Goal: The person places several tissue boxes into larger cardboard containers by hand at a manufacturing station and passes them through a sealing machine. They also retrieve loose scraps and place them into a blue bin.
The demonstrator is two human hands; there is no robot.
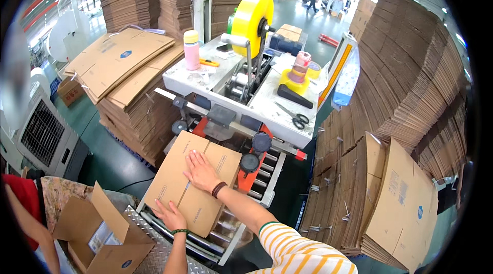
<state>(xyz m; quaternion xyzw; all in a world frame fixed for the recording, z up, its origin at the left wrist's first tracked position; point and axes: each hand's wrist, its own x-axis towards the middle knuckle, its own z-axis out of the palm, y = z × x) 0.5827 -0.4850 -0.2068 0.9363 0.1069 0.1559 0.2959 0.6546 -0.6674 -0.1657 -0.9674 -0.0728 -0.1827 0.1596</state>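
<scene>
A cardboard box (177, 171) with its top flaps folded down lies on a roller conveyor (218, 235), at the mouth of a carton-sealing machine (221, 115). My right hand (203, 171) rests flat on the middle of the box top, fingers spread, a dark bracelet at the wrist. Closer to me, my left hand (171, 217) presses on the near edge of the top, its fingers apart and a green beaded bracelet on the wrist. Neither hand grips anything. A large yellow tape roll (251, 22) stands upright on the machine.
Stacks of flattened cartons flank me at left (138, 120) and right (370, 192). On the machine lie scissors (295, 116), a pink bottle (191, 53) and a black stapler-like tool (295, 96). An opened box (97, 233) sits at lower left, beside another person's arm (36, 228).
</scene>
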